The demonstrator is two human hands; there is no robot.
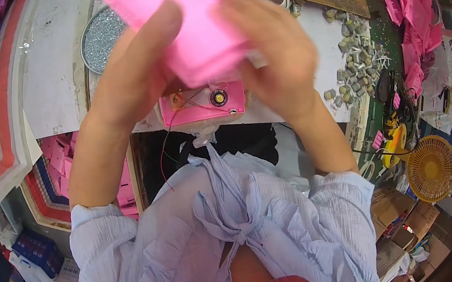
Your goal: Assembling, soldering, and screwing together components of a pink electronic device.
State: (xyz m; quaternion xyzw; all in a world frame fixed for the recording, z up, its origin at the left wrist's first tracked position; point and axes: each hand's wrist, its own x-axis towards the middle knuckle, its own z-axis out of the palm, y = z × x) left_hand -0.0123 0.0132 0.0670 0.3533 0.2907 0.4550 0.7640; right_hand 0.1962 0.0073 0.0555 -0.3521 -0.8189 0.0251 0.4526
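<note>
Pink case held up between both hands

Pink case [196, 35] sits right between the hands, raised above the table [302, 23] – blurred, its top edge runs out of frame. Left hand [129, 79] grips the left side: thumb flat on the upper face, the other fingers mostly hidden. Right hand [280, 51] is half curled around the right side, fingers at the edge and touching; blur hides the exact finger spread. Both hands partly closed on the same case.

Just below it, nearer the body, lies a pink panel [174, 117] with a round speaker [219, 98] and thin wires [165, 151] – neither hand on it. Beyond the left forearm, a round tray [84, 54] of small metal bits. Right of the right hand, loose metal cylinders [352, 57] scattered on the table; further right, a heap of pink parts [414, 14].
</note>
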